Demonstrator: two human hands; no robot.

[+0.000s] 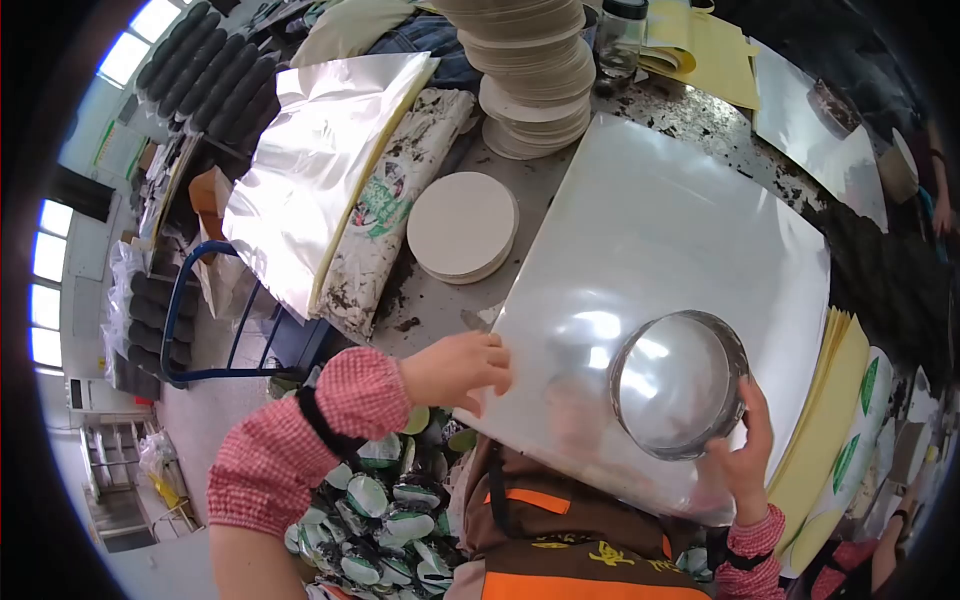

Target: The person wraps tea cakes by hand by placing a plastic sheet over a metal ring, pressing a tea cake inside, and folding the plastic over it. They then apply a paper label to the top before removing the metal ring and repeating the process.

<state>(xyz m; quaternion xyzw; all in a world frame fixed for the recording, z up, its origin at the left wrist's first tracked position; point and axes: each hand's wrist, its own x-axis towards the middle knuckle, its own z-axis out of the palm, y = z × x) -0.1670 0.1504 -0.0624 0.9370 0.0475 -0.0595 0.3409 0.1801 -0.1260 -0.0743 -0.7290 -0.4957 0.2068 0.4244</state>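
Note:
A round metal ring (617, 385) rests on a shiny silvery sheet (640, 220) in front of me. My right hand (748, 440) grips the ring's right side, fingers along the outer wall and thumb near its lower edge. At the sheet's left edge is my left hand (457, 370), loosely curled, with its fingers apart and nothing visible in them. A short stack of round pale discs (463, 225) lies beyond the left hand. Both forearms wear red checked sleeves.
A tall stack of round discs (530, 60) stands at the back beside a glass jar (620, 45). Silvery sheets over yellow paper (320, 150) lie left. Yellow sheets (820, 420) show under the right edge. Below left are several green-and-white wrapped pieces (370, 495). Another person's arm (942, 205) appears far right.

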